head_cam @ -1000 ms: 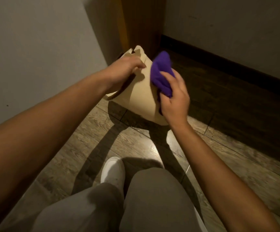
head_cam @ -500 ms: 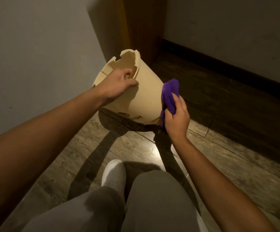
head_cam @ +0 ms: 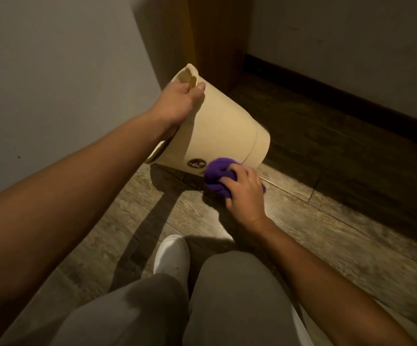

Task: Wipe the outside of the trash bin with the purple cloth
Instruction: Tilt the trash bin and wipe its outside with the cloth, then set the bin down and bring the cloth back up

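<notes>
A cream plastic trash bin (head_cam: pixel 222 131) hangs tilted on its side above the floor, its open mouth toward the left wall and its base pointing right. My left hand (head_cam: pixel 181 102) grips the bin's rim at the top. A dark round logo shows on the bin's lower side. My right hand (head_cam: pixel 244 189) holds a bunched purple cloth (head_cam: pixel 218 174) pressed against the bin's lower side, just right of that logo.
A grey wall (head_cam: pixel 65 83) stands close on the left. A wooden post (head_cam: pixel 217 38) fills the corner behind the bin, with a dark baseboard (head_cam: pixel 339 93) along the right wall. My grey trouser legs and a white shoe (head_cam: pixel 172 255) rest on the wood-plank floor (head_cam: pixel 314 226).
The bin has been turned further onto its side, base swinging right. My right hand slid the cloth down from the bin's upper side to its lower side by the logo.
</notes>
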A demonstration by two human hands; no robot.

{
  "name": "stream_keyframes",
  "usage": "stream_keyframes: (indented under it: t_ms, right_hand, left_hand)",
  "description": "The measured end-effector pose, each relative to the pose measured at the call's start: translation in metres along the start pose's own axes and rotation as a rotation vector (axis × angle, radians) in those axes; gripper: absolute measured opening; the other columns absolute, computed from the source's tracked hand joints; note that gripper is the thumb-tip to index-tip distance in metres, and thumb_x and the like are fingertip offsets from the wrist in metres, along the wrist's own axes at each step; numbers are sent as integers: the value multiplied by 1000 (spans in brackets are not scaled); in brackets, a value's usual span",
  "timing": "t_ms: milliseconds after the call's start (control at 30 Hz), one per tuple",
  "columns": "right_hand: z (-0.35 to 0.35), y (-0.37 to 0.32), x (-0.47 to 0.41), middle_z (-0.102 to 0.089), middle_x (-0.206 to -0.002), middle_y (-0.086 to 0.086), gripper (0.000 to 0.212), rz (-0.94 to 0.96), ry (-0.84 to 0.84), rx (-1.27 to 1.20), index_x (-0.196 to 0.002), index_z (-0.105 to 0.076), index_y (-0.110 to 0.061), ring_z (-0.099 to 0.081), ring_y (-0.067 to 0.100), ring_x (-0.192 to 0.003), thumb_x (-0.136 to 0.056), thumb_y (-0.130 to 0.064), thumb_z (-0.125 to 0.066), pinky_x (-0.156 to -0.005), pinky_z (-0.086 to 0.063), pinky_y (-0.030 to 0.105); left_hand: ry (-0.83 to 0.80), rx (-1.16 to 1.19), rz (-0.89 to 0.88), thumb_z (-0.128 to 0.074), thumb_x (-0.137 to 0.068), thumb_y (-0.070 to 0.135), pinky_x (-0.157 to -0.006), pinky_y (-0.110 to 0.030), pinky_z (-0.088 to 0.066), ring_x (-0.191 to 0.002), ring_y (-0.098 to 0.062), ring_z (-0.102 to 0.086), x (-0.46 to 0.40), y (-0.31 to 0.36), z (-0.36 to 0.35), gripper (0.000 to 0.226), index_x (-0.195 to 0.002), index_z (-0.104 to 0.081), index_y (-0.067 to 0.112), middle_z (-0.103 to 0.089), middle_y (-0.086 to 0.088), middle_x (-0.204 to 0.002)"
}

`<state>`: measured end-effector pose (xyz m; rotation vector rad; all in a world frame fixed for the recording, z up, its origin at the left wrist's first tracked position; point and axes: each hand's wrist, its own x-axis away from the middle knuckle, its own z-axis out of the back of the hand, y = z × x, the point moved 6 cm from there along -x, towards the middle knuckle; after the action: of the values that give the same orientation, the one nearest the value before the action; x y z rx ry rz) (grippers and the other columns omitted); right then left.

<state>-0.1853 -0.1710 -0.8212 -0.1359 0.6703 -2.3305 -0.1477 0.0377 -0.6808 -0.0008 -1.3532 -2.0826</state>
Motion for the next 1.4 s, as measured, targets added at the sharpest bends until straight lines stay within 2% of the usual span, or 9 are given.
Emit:
stream_keyframes:
  t_ms: [167, 333, 533, 700, 867, 1000, 1133, 1267, 1400]
  right_hand:
    - [54, 41, -5, -68, -119, 6, 28, -412, 88, -151, -117, -76, -18, -61, 28, -112, -92, -22, -64, -90, -47, 36]
    - [108, 9, -74, -75, -100, -10, 73, -539, -177, -707, -112, -74, -36, -71, 14, -97, -79, -91, -40, -87, -51, 38]
    - [87, 4, -89, -72, -104, 5, 37, -453, -318, -475, -102, -71, -19, -69, 25, -98, -101, -51, -53, -92, -56, 48]
    - [63, 5, -82, -69, -104, 1, 33, -375, -355, -327, -106, -65, -24, -63, 15, -88, -103, -52, -48, -83, -54, 40]
    - [88, 16, -78, -71, -94, 2, 42, -429, -369, -422, -95, -71, -18, -69, 21, -88, -97, -59, -62, -70, -52, 33]
    - [175, -4, -76, -72, -89, -7, 17, -357, -234, -483, -94, -67, -28, -68, 8, -80, -90, -43, -75, -62, -47, 22]
    - [285, -94, -82, -70, -86, -9, 32, -113, -145, -437, -100, -57, -34, -67, 2, -77, -79, -43, -79, -62, -50, 14]
    - [397, -172, -87, -62, -105, -20, 58, -7, -74, -290, -115, -46, -39, -64, 0, -92, -72, -60, -79, -73, -55, 19]
    - [486, -227, -90, -56, -127, -19, 72, 1, -69, -292, -131, -49, -36, -58, 1, -111, -73, -58, -86, -89, -58, 25]
  left_hand:
    - [35, -158, -150, -44, -106, 44, -68, -27, -40, -87, -12, -57, 5, 10, -7, 37, -113, -65, 13, -59, 5, -93]
    - [-96, -623, -471, -49, -105, 32, -63, -32, -34, -72, -18, -52, 27, 31, -35, 22, -91, -57, 17, -58, -1, -81]
    - [-198, -903, -547, -50, -104, 27, -67, -37, -40, -87, -36, -66, 62, -20, -79, 27, -114, -63, 6, -71, -19, -99]
    - [-81, -1017, -455, -45, -106, 31, -58, -35, -43, -74, -34, -69, 71, -60, -97, 30, -124, -56, 9, -72, -13, -89]
    - [-248, -690, -270, -49, -101, 51, -80, -40, -52, -96, -25, -67, 57, -52, -74, 51, -136, -51, 13, -69, -5, -107]
    - [-85, -340, -164, -46, -96, 65, -72, -32, -52, -84, -12, -66, 50, 26, -4, 59, -131, -60, 19, -71, 4, -103]
    - [-540, 49, 145, -52, -79, 83, -67, -36, -60, -81, -19, -78, 100, 114, 15, 71, -111, -75, 24, -81, -5, -94]
    - [-603, 547, 274, -66, -84, 69, -80, -46, -63, -101, -26, -76, 161, 201, 45, 47, -107, -78, 30, -79, -3, -107]
    - [-565, 718, 406, -73, -85, 48, -88, -49, -60, -103, -30, -75, 207, 274, 83, 42, -111, -77, 16, -77, -15, -112]
